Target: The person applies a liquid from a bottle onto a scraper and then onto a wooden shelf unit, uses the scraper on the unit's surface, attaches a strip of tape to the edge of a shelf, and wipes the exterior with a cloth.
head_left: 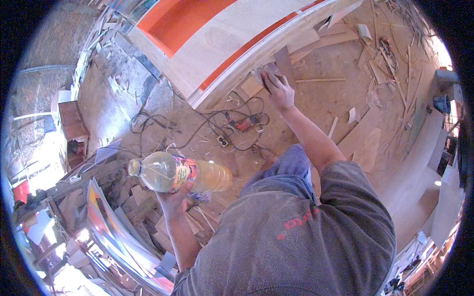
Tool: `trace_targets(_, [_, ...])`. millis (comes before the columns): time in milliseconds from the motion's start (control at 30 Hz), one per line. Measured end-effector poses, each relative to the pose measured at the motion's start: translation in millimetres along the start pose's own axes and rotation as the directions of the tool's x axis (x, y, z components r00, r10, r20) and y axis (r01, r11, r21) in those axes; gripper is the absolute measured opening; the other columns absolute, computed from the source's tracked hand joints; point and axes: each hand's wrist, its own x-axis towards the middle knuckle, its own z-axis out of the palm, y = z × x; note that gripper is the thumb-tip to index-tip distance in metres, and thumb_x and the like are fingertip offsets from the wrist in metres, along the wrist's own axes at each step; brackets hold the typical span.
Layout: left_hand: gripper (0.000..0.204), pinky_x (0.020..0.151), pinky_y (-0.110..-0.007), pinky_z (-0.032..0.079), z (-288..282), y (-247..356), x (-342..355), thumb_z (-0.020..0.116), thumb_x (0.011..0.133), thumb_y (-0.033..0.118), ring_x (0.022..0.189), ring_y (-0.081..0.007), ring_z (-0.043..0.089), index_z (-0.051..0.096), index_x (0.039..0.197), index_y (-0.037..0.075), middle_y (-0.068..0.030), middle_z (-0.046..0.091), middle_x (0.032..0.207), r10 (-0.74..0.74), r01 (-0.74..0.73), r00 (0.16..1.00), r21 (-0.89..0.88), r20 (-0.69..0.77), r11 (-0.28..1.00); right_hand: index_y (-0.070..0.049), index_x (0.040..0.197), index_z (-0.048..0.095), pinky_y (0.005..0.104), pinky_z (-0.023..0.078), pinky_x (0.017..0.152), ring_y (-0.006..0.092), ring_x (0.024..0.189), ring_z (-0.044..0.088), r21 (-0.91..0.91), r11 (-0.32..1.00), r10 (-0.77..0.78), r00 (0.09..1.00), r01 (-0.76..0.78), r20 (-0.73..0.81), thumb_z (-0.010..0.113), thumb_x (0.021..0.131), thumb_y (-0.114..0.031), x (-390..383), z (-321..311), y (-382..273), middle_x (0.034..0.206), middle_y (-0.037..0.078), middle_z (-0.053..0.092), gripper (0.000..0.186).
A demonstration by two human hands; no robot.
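In my left hand (173,198) is a large clear plastic bottle (158,171) with a colourful label, tilted almost onto its side. Its cap end points left, and yellowish liquid shows inside. My fingers wrap round it near the label. My right hand (279,91) reaches forward to the side edge of a pale wooden panel (217,54) with orange-red areas. Its fingers are bent round a small greyish piece (266,70), partly hidden, whose kind I cannot make out. I cannot tell whether that piece touches the panel's edge.
Tangled black cables (197,118) lie on the dusty floor beside a red power tool (240,123) and a socket block (223,141). Wood offcuts and boards (363,138) are scattered to the right. A brown cabinet (74,126) stands at the left, and scrap pieces (143,197) are heaped below the bottle.
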Motion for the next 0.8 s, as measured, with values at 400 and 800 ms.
trace_targets(400, [0.097, 0.100, -0.046, 0.058, -13.4, -4.1, -11.1, 0.082, 0.066, -0.019, 0.125, -0.0299, 0.061, 0.042, 0.150, 0.009, -0.0126, 0.058, 0.139, 0.025, -0.026, 0.998, -0.011, -0.061, 1.000, -0.014, 0.145, 0.059, 0.0424, 0.053, 0.098, 0.0340, 0.118, 0.062, 0.313, 0.853, 0.452, 0.891, -0.418, -0.042, 0.065, 0.089, -0.002, -1.6, -28.6, -73.8, 0.129, 0.014, 0.062, 0.057])
trace_targets(800, [0.100, 0.104, -0.046, 0.056, -10.1, -2.3, -9.1, 0.092, 0.063, -0.009, 0.123, -0.0278, 0.063, 0.042, 0.148, 0.007, -0.0112, 0.060, 0.135, -0.021, 0.017, 0.999, -0.080, -0.040, 0.997, -0.005, 0.148, 0.054, 0.0453, 0.051, 0.103, 0.0382, 0.123, 0.057, 0.208, 0.861, 0.451, 0.885, -0.465, 0.111, 0.064, 0.082, 0.001, 0.7, -9.1, -114.2, 0.131, 0.020, 0.057, 0.067])
